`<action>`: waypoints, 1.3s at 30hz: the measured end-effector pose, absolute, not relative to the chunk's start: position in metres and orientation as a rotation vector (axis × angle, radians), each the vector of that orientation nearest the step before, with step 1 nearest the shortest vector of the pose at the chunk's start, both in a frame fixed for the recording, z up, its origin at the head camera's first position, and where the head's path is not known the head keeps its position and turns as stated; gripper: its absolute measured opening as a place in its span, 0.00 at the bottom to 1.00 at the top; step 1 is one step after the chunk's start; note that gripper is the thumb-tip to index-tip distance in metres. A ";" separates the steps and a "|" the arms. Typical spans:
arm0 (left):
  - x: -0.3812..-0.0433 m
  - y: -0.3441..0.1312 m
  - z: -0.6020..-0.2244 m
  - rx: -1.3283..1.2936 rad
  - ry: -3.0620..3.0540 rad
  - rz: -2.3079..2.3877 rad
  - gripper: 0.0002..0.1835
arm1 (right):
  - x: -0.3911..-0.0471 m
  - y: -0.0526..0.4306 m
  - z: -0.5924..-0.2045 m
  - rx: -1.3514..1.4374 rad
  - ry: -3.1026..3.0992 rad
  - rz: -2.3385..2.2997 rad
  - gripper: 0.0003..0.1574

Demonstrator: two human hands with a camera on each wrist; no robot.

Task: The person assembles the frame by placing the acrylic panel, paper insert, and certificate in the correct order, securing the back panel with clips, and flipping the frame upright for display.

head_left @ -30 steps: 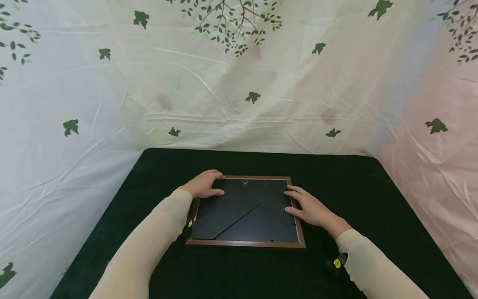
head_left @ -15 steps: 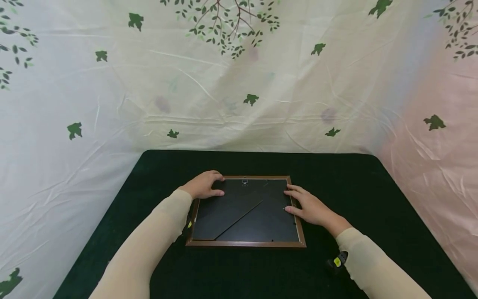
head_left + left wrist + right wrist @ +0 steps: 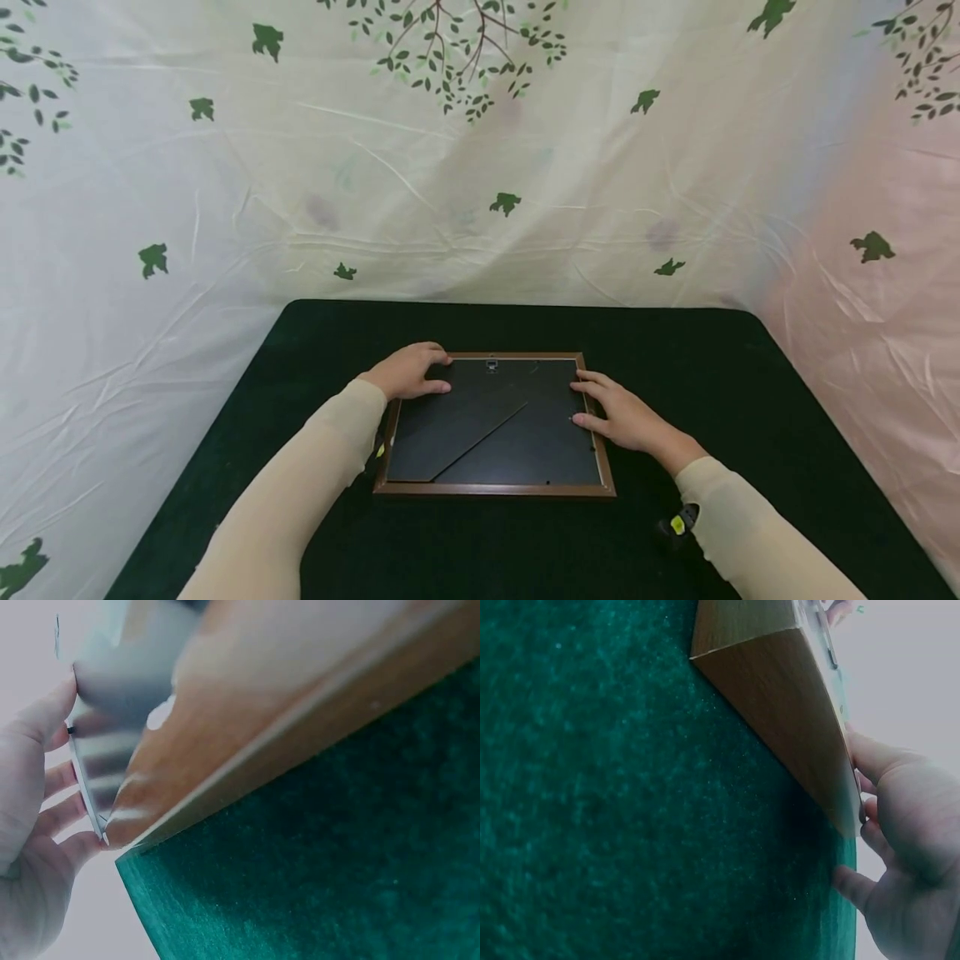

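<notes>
A picture frame (image 3: 495,490) with a brown rim lies face down, its black backing board (image 3: 480,425) upward. A diagonal line crosses the board, and a small metal hanger (image 3: 492,365) sits near the far edge. My left hand (image 3: 408,371) rests at the far left corner, thumb on the board and fingertips at the rim. At the right side, my right hand (image 3: 622,417) touches the rim and board with its fingers spread. The left wrist view shows fingers (image 3: 64,814) along the frame's edge. In the right wrist view, the thumb (image 3: 877,757) meets the frame's upper edge.
The frame lies on a table (image 3: 487,550) covered in dark green cloth. Pale curtains (image 3: 420,192) with leaf prints hang behind and to both sides. Dark wrist devices with yellow marks, such as the right wrist device (image 3: 681,522), sit under the sleeves.
The camera view shifts slightly against the curtain. Both hands and the picture frame stay in place.
</notes>
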State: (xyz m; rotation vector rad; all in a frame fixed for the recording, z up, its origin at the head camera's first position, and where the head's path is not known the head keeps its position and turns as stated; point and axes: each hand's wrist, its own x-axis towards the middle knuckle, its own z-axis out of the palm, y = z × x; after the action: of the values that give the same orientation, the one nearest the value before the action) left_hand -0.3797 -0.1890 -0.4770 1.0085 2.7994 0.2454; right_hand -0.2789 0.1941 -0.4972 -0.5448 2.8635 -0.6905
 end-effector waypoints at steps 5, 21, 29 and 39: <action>-0.379 -0.194 -0.470 1.007 2.777 0.253 0.31 | -0.275 0.190 -0.496 -0.535 2.880 -0.700 0.39; -0.317 -0.252 -0.447 0.794 2.864 0.475 0.41 | -0.233 0.188 -0.480 -0.335 2.881 -0.968 0.46; -0.265 -0.265 -0.464 0.691 2.844 0.531 0.45 | -0.196 0.182 -0.480 -0.235 2.821 -0.995 0.49; -0.240 -0.263 -0.476 0.616 2.816 0.532 0.47 | -0.181 0.174 -0.491 -0.231 2.808 -0.967 0.55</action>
State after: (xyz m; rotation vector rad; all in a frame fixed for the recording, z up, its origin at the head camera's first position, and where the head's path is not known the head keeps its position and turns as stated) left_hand -0.2396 -0.2625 -0.4763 0.6157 2.8164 0.5322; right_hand -0.1808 0.1741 -0.4908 -0.2314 2.8085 -0.9667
